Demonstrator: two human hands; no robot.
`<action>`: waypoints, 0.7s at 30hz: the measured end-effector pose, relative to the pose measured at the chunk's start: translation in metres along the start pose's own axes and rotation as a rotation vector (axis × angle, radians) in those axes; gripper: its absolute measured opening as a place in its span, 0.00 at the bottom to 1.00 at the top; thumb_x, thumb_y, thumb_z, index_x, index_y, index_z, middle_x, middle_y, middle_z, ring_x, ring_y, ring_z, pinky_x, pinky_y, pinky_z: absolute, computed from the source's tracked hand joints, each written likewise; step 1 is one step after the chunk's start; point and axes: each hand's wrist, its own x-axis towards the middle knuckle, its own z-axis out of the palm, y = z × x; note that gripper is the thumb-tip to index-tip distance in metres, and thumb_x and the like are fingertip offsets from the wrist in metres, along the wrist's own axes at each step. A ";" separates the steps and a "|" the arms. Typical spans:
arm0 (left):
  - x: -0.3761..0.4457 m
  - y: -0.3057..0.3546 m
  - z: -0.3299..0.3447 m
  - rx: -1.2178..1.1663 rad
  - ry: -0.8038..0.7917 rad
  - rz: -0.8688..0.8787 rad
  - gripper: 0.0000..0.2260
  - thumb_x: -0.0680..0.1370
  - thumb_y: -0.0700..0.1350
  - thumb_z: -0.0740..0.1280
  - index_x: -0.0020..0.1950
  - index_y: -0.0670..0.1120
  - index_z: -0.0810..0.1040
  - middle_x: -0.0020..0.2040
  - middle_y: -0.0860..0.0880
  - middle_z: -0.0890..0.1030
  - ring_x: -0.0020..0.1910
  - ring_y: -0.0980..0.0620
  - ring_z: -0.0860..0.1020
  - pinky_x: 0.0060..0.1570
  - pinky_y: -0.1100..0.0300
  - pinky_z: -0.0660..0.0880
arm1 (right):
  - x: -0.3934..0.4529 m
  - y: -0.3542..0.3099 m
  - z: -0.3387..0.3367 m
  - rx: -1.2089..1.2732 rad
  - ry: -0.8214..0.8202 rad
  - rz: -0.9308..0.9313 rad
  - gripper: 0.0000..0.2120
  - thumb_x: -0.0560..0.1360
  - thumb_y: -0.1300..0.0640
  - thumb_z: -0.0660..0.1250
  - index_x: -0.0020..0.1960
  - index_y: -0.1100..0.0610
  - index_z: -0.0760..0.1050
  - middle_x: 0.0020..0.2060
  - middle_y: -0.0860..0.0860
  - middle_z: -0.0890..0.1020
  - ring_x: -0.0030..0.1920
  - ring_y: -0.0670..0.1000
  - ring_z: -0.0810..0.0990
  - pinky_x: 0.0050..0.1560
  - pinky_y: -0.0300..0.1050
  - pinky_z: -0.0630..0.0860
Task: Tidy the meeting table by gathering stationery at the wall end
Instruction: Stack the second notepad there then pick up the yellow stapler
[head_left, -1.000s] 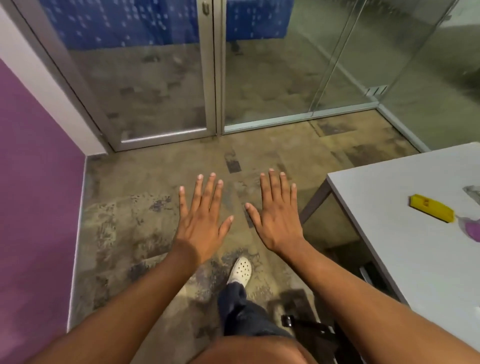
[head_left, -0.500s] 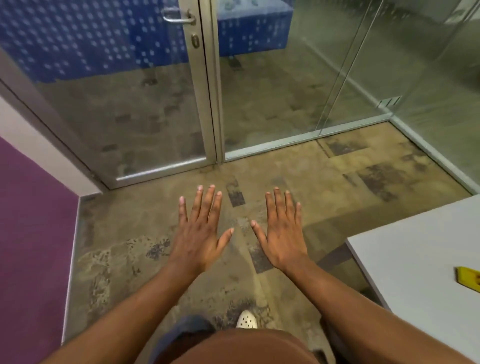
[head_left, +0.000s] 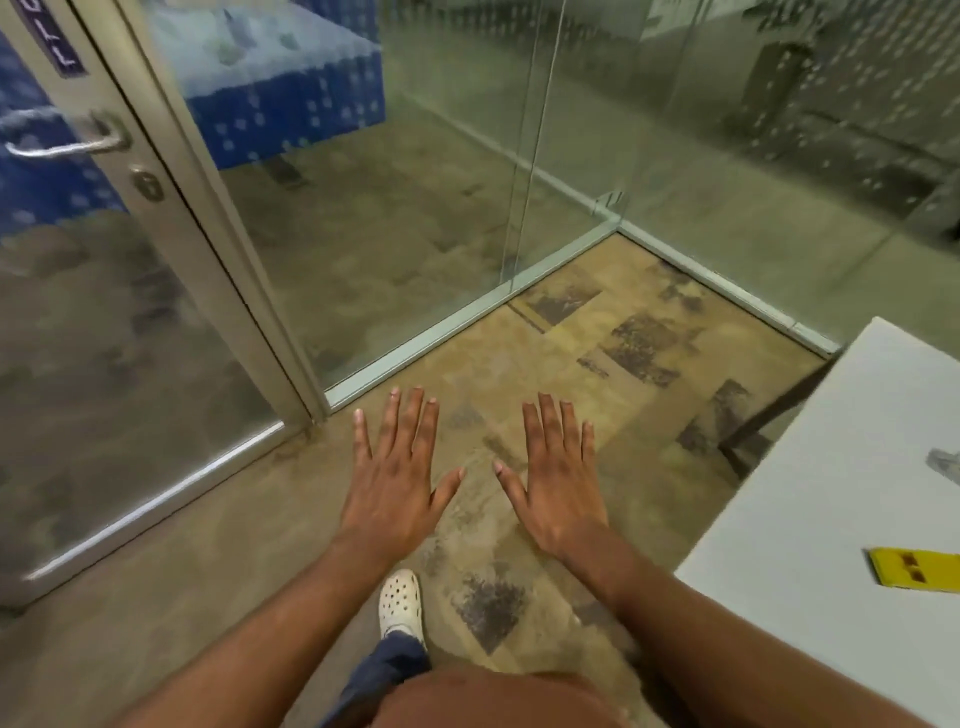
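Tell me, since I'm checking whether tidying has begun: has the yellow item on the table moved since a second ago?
Cannot tell. The yellow item lies on the white table near its front edge in both views, untouched; only the camera swung, and both hands stay off it.

The table (head_left: 810, 519) is showing a plain white top. A yellow block (head_left: 917, 568) with dark marks is lying on it. The carpet (head_left: 545, 364) is showing tan with dark grey patches. The shoe (head_left: 399, 597) is white; the trouser leg (head_left: 382, 670) is blue.
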 end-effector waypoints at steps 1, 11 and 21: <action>0.021 -0.005 0.001 -0.011 -0.016 0.035 0.39 0.84 0.67 0.49 0.86 0.43 0.48 0.87 0.43 0.46 0.86 0.42 0.41 0.81 0.31 0.45 | 0.011 0.002 -0.004 0.003 0.002 0.026 0.39 0.84 0.32 0.42 0.85 0.55 0.37 0.85 0.55 0.37 0.83 0.58 0.31 0.83 0.65 0.43; 0.206 0.029 0.025 -0.104 -0.028 0.474 0.38 0.84 0.65 0.52 0.86 0.44 0.47 0.87 0.43 0.44 0.86 0.41 0.43 0.80 0.30 0.49 | 0.079 0.057 -0.029 0.011 0.107 0.442 0.41 0.80 0.28 0.32 0.84 0.52 0.30 0.82 0.52 0.30 0.82 0.56 0.29 0.82 0.60 0.34; 0.357 0.182 0.064 -0.079 -0.081 0.888 0.39 0.83 0.66 0.54 0.86 0.42 0.53 0.86 0.41 0.51 0.86 0.40 0.47 0.79 0.29 0.52 | 0.112 0.201 -0.035 0.115 0.275 0.843 0.41 0.82 0.29 0.40 0.86 0.53 0.38 0.85 0.52 0.37 0.84 0.55 0.33 0.84 0.63 0.42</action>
